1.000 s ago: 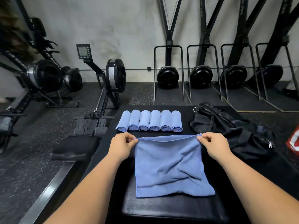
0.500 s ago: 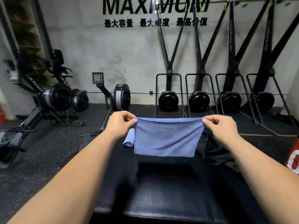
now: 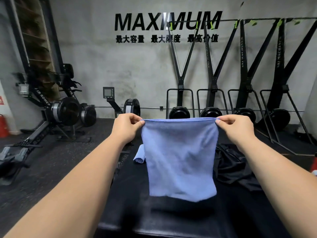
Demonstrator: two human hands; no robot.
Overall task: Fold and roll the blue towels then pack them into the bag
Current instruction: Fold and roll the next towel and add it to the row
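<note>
A blue towel (image 3: 180,158) hangs in the air in front of me, spread flat. My left hand (image 3: 126,128) pinches its top left corner and my right hand (image 3: 235,128) pinches its top right corner. Its lower edge hangs free above the black padded bench (image 3: 171,219). Behind the towel, one rolled blue towel (image 3: 139,154) shows on the bench; the other rolls are hidden. The black bag (image 3: 231,167) lies crumpled on the bench to the right.
Rowing machines (image 3: 68,112) stand on the floor to the left. Ski machines (image 3: 212,103) line the back wall. A red object (image 3: 3,126) sits at the far left edge.
Both hands have lifted the towel off the bench and raised it higher, and it now hangs at full length. My view has tilted up toward the wall.
</note>
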